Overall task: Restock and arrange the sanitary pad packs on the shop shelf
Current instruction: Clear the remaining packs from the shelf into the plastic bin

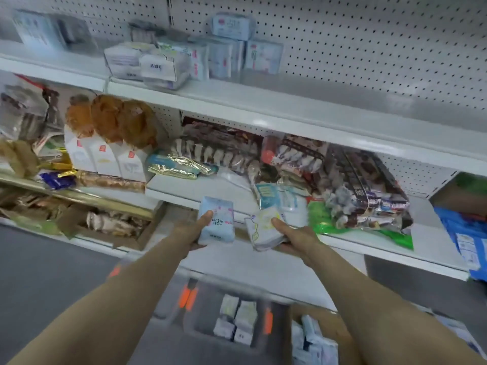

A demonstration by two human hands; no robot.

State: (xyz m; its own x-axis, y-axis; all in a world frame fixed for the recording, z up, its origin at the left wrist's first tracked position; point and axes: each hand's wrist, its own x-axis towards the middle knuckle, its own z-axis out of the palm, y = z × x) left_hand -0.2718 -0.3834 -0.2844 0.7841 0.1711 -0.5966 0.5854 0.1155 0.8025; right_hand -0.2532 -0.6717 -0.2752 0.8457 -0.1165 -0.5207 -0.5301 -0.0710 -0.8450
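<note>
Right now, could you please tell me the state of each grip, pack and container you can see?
left grip: holding the blue pack, label towards camera
right grip: holding the white pack, tilted
top shelf: stacked packs at left, right part bare
clear bin: open, bin packs inside
cardboard box: open, box packs inside

Shop: white pegboard-backed shelving (290, 106) stocked with sanitary pad packs (168, 64), packaged snacks (342, 185), boxed goods (102, 156).
</note>
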